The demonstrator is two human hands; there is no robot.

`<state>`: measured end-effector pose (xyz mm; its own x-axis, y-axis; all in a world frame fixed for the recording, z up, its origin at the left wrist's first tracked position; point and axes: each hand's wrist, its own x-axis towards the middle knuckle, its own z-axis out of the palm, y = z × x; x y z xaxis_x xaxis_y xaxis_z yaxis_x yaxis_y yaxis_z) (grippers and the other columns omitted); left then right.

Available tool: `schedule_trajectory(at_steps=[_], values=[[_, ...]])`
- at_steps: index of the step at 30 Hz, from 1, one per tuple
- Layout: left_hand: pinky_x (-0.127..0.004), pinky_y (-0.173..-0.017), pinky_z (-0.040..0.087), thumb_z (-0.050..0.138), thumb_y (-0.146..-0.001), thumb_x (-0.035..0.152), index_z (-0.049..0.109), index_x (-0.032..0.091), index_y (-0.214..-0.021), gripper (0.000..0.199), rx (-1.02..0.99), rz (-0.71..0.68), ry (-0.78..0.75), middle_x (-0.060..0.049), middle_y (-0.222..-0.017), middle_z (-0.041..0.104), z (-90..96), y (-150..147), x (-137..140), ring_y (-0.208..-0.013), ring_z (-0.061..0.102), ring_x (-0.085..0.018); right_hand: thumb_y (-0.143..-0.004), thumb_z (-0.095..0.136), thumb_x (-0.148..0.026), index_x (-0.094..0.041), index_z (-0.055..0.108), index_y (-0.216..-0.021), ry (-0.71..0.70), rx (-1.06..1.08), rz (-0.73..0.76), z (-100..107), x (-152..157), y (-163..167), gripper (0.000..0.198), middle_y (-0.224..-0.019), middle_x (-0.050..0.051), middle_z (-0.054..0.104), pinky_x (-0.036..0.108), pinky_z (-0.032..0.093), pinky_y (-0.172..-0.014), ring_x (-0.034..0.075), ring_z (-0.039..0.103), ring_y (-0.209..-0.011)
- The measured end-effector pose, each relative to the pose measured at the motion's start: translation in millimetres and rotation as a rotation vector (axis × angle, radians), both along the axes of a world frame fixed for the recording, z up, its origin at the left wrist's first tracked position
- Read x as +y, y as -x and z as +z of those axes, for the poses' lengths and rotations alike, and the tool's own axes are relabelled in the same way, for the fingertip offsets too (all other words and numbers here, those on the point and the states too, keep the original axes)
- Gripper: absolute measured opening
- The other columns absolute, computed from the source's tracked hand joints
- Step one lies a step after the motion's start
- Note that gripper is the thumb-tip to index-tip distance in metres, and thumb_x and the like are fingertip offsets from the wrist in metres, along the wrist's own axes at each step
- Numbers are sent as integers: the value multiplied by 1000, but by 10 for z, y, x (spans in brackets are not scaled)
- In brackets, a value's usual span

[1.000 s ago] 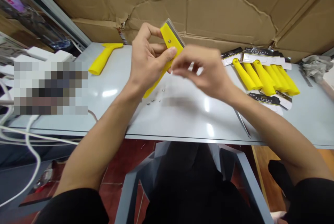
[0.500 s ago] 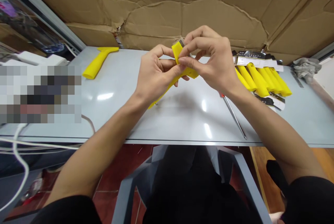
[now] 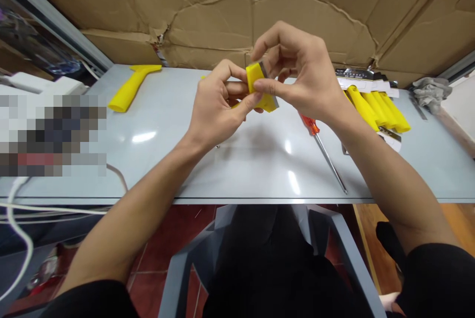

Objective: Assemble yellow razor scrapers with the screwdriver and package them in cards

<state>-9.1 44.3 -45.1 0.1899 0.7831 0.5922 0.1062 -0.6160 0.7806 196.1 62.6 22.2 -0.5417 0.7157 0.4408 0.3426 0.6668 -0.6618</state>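
Just above the table, my left hand (image 3: 217,105) is closed round a yellow plastic scraper (image 3: 267,102), its fingers hiding most of the handle. A grey metal blade edge shows along the scraper head's right side. My right hand (image 3: 309,73) has its thumb against the front of the head and its fingers curled behind the blade edge. Below the right wrist lies a screwdriver (image 3: 313,127) with a red handle and metal shaft. A tiny metal piece (image 3: 217,146), perhaps a screw, rests below my left hand.
Another yellow scraper body (image 3: 129,89) lies at the table's left. Several yellow scrapers (image 3: 376,108) with printed cards sit at the right, beside a crumpled grey cloth (image 3: 430,93). Cardboard (image 3: 222,19) stands behind the table. White cables (image 3: 20,229) hang at the left.
The scraper has been turned so that its handle no longer shows below my left hand. My right fingers have lifted a little off its top, and more of the screwdriver's red handle shows.
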Motion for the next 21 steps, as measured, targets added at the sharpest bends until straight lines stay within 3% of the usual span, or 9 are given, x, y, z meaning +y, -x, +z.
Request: schedule_trajectory(at_steps=[4, 9, 13, 15, 17, 19, 21], values=[[-34, -52, 59, 85, -95, 70, 57, 29, -103, 50, 39, -1, -31, -1, -88, 85, -28, 1, 12, -78, 84, -23, -93, 76, -50, -14, 67, -116, 26, -8, 23, 24, 31, -54, 44, -97, 2, 67, 11, 53, -83, -1, 58, -88], [-31, -50, 55, 84, -96, 70, 58, 28, -100, 49, 56, 35, -38, -1, -89, 85, -65, -18, 9, -75, 83, -21, -82, 82, -65, -15, 76, -111, 74, -69, 144, 76, 146, -116, 58, -102, 4, 74, 12, 54, -81, -1, 62, -90], [-33, -59, 61, 79, -103, 63, 63, 28, -100, 39, 130, 137, -164, 0, -89, 82, -123, -35, 10, -77, 81, -19, -84, 79, -60, -17, 78, -126, 160, -169, 192, 252, 194, -387, 59, -111, 4, 76, 16, 58, -88, 1, 73, -100], [-35, -67, 63, 75, -108, 51, 67, 28, -104, 25, 241, 224, -332, 0, -93, 83, -171, -32, 24, -81, 81, -19, -92, 72, -53, -15, 77, -128, 154, -259, 25, 281, 236, -533, 52, -109, 6, 76, 17, 59, -82, 3, 74, -93], [-36, -67, 62, 74, -107, 37, 69, 28, -109, 10, 362, 277, -611, 0, -98, 86, -229, -26, 47, -82, 80, -19, -100, 64, -49, -16, 76, -133, 189, -525, -267, 226, 300, -618, 49, -102, 8, 75, 21, 56, -76, 5, 71, -79], [-36, -61, 58, 72, -104, 25, 69, 28, -111, 9, 449, 303, -869, -1, -104, 88, -289, -24, 81, -81, 80, -21, -99, 68, -55, -20, 67, -150, 301, -870, -485, 101, 374, -626, 63, -100, 9, 74, 27, 57, -79, 8, 67, -70], [-36, -57, 53, 71, -101, 20, 69, 27, -110, 12, 515, 337, -1004, -3, -110, 88, -346, -33, 140, -81, 80, -22, -87, 85, -53, -23, 53, -165, 449, -1104, -511, -44, 442, -585, 90, -98, 7, 73, 28, 59, -85, 10, 67, -68]])
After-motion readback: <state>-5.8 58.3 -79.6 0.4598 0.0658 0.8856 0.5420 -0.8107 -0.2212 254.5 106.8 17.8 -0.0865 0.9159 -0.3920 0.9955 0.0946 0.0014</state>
